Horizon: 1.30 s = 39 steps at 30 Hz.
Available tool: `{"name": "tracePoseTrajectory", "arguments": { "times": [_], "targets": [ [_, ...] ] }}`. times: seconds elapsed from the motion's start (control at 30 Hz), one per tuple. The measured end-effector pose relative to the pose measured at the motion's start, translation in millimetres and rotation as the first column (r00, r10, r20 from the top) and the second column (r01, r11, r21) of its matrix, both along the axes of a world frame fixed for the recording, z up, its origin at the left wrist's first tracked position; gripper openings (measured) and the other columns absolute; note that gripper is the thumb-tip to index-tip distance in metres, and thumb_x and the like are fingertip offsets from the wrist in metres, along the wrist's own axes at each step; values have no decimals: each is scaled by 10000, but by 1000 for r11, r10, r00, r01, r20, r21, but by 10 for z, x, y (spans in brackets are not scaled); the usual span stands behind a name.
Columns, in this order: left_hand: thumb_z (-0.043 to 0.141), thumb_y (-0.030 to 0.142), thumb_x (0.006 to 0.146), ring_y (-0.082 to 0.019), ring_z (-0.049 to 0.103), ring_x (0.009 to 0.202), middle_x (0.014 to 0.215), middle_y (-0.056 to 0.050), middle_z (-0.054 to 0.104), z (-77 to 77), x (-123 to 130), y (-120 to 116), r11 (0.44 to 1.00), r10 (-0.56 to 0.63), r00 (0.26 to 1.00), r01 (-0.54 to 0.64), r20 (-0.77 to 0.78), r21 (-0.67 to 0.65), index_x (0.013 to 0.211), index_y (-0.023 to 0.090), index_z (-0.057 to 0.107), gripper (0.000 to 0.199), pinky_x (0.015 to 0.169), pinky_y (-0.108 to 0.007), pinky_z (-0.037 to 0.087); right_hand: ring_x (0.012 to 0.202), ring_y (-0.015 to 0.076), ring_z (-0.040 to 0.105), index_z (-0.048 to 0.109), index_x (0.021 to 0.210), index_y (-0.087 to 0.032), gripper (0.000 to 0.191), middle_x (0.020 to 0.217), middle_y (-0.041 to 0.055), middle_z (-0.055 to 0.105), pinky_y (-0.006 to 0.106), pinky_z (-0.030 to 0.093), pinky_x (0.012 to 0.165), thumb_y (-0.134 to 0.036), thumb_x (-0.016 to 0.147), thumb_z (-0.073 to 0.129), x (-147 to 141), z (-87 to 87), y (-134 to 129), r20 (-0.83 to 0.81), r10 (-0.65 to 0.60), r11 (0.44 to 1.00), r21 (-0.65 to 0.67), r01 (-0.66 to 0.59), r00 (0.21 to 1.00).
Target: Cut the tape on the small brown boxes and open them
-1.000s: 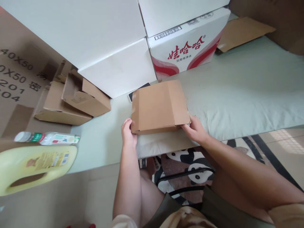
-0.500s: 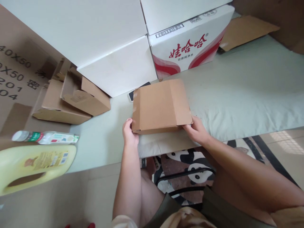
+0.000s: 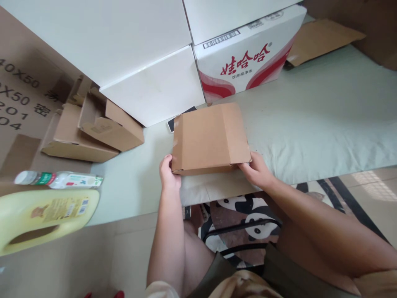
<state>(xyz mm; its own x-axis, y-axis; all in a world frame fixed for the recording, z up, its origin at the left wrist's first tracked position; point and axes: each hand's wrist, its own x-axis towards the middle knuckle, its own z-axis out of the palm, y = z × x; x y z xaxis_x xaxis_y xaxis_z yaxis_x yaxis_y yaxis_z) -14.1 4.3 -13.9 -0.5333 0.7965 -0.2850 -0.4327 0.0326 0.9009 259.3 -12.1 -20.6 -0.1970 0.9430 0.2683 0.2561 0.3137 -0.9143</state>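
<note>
A brown cardboard box (image 3: 206,138) sits in front of me near the front edge of the cloth-covered table, its broad face turned up. My left hand (image 3: 169,172) grips its near left corner, the thumb along the side. At the near right corner, my right hand (image 3: 254,167) has its fingers closed on the edge, partly under a flap; some fingertips are hidden. Just behind the box, a dark phone-like object (image 3: 171,125) with a pale edge is partly covered by it.
White cartons (image 3: 151,89) and a red-and-white water carton (image 3: 245,62) stand behind. Folded brown boxes (image 3: 114,132) lean at left, near a plastic bottle (image 3: 66,179) and a yellow jug (image 3: 62,209). A flat cardboard piece (image 3: 325,39) lies back right. Below is a panda-patterned mat (image 3: 251,223).
</note>
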Motion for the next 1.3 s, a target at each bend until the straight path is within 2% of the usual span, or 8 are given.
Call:
{"name": "tracePoseTrajectory", "arguments": {
  "times": [0.3,0.57,0.83,1.1,1.3],
  "targets": [
    [763,320,569,-96,509,582,610,65,498,-2,3,9,1000,12,1000,-12,15,1,624,215,450,334,563,-225,382,641,172,604,559,700,-220,167,675,18,642,300,450,606,-257,850,499,-4,-14,2,-14,-12,1000,-2,12,1000],
    [753,323,588,-100,513,578,609,60,496,-11,-4,5,1000,7,1000,-7,4,5,622,217,441,331,561,-228,379,587,142,502,472,661,-233,190,617,-8,560,286,389,565,-271,844,506,-11,-11,6,-11,-27,1000,10,27,1000],
    [758,316,580,-96,507,576,610,62,498,3,4,9,1000,14,1000,-14,17,0,617,215,454,323,555,-223,381,642,170,623,573,703,-215,176,683,22,661,295,449,602,-248,853,487,-6,0,0,-11,-4,1000,-6,4,1000],
    [761,307,569,-93,499,578,601,68,486,7,3,9,1000,16,1000,-16,21,9,610,214,448,329,561,-224,384,596,139,505,472,662,-231,178,626,-14,544,283,397,574,-257,836,499,-12,31,4,-10,-24,1000,9,24,1000],
    [755,302,595,-94,507,578,604,66,499,-4,1,10,1000,17,1000,-17,24,11,625,214,453,315,558,-221,383,609,149,529,479,670,-230,174,636,-7,556,291,416,592,-265,839,497,-9,6,5,-14,-15,1000,-2,15,1000]
  ]
}}
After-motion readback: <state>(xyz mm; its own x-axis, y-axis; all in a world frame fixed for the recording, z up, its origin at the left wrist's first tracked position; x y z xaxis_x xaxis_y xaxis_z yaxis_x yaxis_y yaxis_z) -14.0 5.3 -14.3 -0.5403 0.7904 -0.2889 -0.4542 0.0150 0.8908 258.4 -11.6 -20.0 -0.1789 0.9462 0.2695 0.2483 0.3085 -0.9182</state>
